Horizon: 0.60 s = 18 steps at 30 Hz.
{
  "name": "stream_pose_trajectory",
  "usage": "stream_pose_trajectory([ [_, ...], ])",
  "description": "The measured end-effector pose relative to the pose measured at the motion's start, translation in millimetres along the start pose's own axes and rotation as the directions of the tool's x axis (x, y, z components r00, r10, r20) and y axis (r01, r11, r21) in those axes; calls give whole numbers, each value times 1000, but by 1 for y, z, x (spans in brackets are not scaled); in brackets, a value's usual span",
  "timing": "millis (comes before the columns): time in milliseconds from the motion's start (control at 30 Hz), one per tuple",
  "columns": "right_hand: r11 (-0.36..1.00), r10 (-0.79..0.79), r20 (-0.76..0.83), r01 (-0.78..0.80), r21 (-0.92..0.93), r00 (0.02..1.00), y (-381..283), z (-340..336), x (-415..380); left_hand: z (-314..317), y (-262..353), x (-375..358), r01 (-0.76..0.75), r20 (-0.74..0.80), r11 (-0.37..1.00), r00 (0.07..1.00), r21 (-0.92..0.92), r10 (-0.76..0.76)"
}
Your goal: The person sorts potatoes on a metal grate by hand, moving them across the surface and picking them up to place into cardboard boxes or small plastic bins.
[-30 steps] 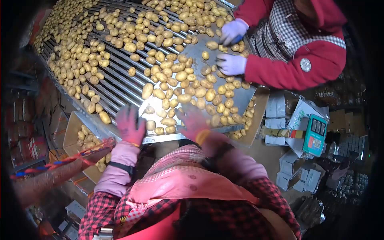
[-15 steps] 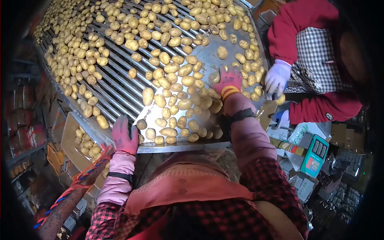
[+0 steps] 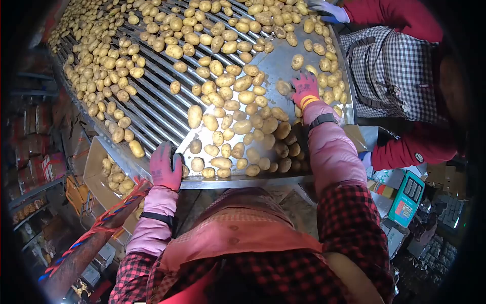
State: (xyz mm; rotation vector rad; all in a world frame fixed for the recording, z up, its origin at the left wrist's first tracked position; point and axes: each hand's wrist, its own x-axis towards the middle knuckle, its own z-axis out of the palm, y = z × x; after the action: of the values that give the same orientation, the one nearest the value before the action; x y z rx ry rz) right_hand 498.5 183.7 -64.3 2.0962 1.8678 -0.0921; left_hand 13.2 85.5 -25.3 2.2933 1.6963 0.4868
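My left hand (image 3: 166, 166), in a pink glove with dark fingertips, rests on the front edge of the metal sorting table (image 3: 243, 181). Its fingers are apart, with a potato (image 3: 185, 171) just beside them. My right hand (image 3: 305, 87), gloved the same way, reaches over the smooth metal plate with fingers spread. A brownish potato (image 3: 283, 87) lies against its fingertips, not gripped. Many potatoes (image 3: 242, 126) lie loosely between my two hands. More potatoes (image 3: 106, 66) cover the metal bars at the back left.
At the right, a co-worker in a checked apron (image 3: 410, 61) has one gloved hand (image 3: 330, 11) at the table's far edge. A green device (image 3: 406, 198) stands at the right. A cardboard box (image 3: 93, 164) with potatoes and a rope-wrapped pole (image 3: 96, 235) are at the left.
My right hand has shifted slightly toward the potatoes at the table's right side. The co-worker's hand moved from the table's right edge to its far edge. The whole view has shifted a little.
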Motion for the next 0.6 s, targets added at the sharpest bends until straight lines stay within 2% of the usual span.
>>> stream_pose_trajectory([
  [133, 996, 0, 21, 2, -94, 1000, -18, -10, -7, 4, -5, -3, -11, -15, 1000, 1000, -7, 11],
  [233, 977, 91, 42, -97, 188, 995, -27, -31, -17, 5, -7, -5, -31, -44, 999, 999, -22, 30],
  [267, 837, 124, 12, -111, 537, 992, -26, -31, -23, 7, -8, -6, -36, -51, 999, 998, -17, 35],
  [300, 579, 165, -1, -96, 810, 986, -22, -30, -32, 8, -9, -8, -41, -55, 999, 998, -13, 40],
  [333, 375, 153, -42, -18, 927, 987, -18, -21, -45, 8, -7, -8, -40, -63, 999, 997, -31, 38],
  [367, 149, 140, -83, 62, 987, 987, -13, -10, -57, 7, -7, -8, -47, -72, 998, 996, -45, 44],
  [400, 49, 87, -180, 176, 983, 980, -10, 7, -73, 8, -10, -9, -53, -71, 997, 996, -47, 50],
  [467, 101, -17, -283, 284, 954, 959, -12, 13, -120, 6, -11, -8, -32, -26, 997, 999, -72, 30],
  [533, -169, -46, -14, 6, 986, 999, -21, -10, -198, -1, -6, -5, 24, 75, 992, 997, -122, -15],
  [567, -562, -119, 223, -251, 788, 968, -27, -18, -235, 4, -10, -9, 1, 28, 995, 1000, -98, 2],
  [600, -491, -226, 71, -177, 853, 971, -21, -4, -266, 9, -15, -11, -20, 6, 996, 1000, -89, 21],
])
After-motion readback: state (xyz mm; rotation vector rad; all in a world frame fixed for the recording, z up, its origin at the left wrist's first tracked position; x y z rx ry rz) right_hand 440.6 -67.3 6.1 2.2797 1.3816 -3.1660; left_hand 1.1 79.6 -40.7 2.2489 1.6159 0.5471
